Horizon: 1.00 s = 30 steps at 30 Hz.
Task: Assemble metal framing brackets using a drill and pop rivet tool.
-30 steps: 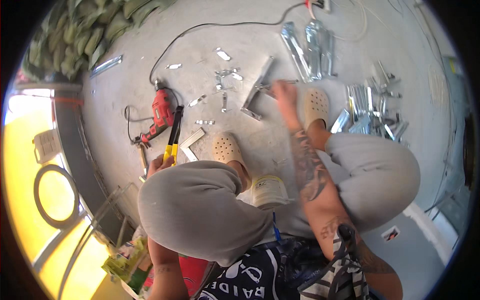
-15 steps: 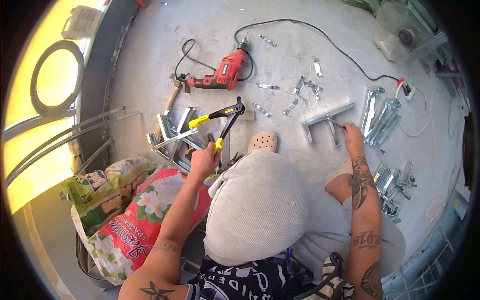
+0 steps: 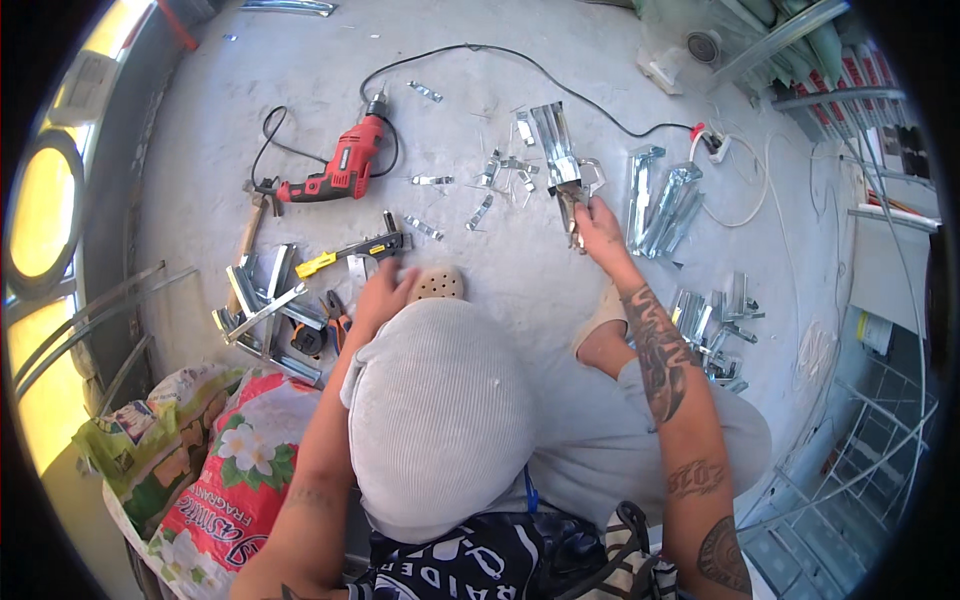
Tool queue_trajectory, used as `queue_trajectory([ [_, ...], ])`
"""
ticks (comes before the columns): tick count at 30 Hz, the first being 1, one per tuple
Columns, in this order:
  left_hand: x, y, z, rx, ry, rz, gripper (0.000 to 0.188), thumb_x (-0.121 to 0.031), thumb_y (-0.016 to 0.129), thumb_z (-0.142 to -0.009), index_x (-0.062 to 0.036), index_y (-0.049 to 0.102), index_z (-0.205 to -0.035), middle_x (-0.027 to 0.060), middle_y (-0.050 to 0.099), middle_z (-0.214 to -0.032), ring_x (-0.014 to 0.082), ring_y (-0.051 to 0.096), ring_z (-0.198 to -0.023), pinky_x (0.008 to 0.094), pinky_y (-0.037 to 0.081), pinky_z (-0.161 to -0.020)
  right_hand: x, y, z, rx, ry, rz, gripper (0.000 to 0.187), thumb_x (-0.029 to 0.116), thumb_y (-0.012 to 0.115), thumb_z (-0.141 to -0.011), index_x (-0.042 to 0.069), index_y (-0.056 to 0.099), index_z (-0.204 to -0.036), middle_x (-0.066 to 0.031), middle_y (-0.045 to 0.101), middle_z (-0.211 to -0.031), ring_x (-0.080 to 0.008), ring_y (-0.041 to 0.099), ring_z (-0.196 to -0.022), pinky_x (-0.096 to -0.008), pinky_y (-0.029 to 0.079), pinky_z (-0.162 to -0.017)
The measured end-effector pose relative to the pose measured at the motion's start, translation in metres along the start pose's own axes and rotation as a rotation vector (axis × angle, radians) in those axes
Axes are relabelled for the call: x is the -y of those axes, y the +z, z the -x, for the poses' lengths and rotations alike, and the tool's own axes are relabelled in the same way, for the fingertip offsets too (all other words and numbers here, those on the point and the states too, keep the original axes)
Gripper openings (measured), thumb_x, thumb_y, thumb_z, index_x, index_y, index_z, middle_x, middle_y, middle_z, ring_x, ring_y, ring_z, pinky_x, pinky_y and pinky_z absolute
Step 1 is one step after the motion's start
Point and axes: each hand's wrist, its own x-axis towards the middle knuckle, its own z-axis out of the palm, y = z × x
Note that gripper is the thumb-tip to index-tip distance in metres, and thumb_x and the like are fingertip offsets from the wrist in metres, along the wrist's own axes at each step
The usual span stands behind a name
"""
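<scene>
My right hand (image 3: pixel 600 235) is closed around the grips of grey metal locking pliers (image 3: pixel 572 212). A shiny galvanized channel bracket (image 3: pixel 553 135) points away from me at their jaws; how the jaws hold it is partly hidden. To the left, my left hand (image 3: pixel 383 292) is just on the near side of a yellow-and-black hand riveter (image 3: pixel 350 252) that lies on the floor. The fingers there are stretched out and slightly blurred, with nothing seen in them. Small metal clips (image 3: pixel 480 212) and loose rivets lie scattered between the hands.
A red corded drill (image 3: pixel 345 165) lies farther left, beside a hammer (image 3: pixel 252 225). Cut channel pieces (image 3: pixel 268 300) and pliers (image 3: pixel 338 318) are piled at left. More channels (image 3: pixel 660 210) and brackets (image 3: pixel 715 320) lie right. Printed sacks (image 3: pixel 240 460) sit near left.
My left hand has let go of the riveter, which now lies on the floor. My right hand has lifted and turned the bracket with the locking pliers. The view has shifted right.
</scene>
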Motion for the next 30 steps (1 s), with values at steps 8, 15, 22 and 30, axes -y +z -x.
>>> queue_trajectory([
  [8, -0.124, 0.056, -0.06, 0.844, 0.267, 0.957, 0.043, -0.044, 0.04, -0.105, -0.0046, 0.057, -0.107, 0.0043, 0.056, -0.076, 0.0137, 0.053, -0.067, 0.0277, 0.044, -0.063, 0.052, 0.087, 0.017, -0.17, 0.123, -0.082, 0.041, 0.034, 0.045, -0.098, -0.006, 0.052, -0.097, -0.0299, 0.063, -0.087, -0.0451, 0.062, -0.081, -0.0509, 0.046, -0.071],
  [15, -0.111, 0.092, -0.04, 0.72, 0.183, 0.826, 0.04, -0.038, 0.033, -0.107, -0.0059, 0.052, -0.093, 0.0012, 0.051, -0.07, 0.0127, 0.05, -0.063, 0.0307, 0.045, -0.062, 0.035, 0.094, 0.034, -0.169, 0.142, 0.119, 0.039, 0.036, 0.05, -0.096, -0.003, 0.052, -0.104, -0.0302, 0.066, -0.092, -0.0463, 0.064, -0.09, -0.0538, 0.048, -0.079],
  [22, -0.076, 0.117, -0.053, 0.34, 0.394, 0.339, 0.036, -0.034, 0.034, -0.107, -0.0034, 0.051, -0.097, 0.006, 0.057, -0.065, 0.0189, 0.056, -0.058, 0.0361, 0.047, -0.059, 0.037, 0.095, 0.029, -0.142, 0.277, 0.268, 0.039, 0.033, 0.049, -0.097, -0.005, 0.047, -0.108, -0.0305, 0.066, -0.088, -0.0465, 0.065, -0.088, -0.0557, 0.05, -0.077],
  [30, -0.079, 0.1, -0.028, 0.704, 0.003, 0.618, 0.061, -0.053, 0.036, -0.103, -0.0032, 0.049, -0.135, 0.012, 0.056, -0.132, 0.0221, 0.048, -0.124, 0.0354, 0.035, -0.106, 0.032, 0.091, 0.061, -0.139, 0.307, 0.233, 0.035, 0.031, 0.052, -0.096, -0.004, 0.051, -0.101, -0.0294, 0.067, -0.094, -0.0458, 0.065, -0.091, -0.0532, 0.05, -0.079],
])
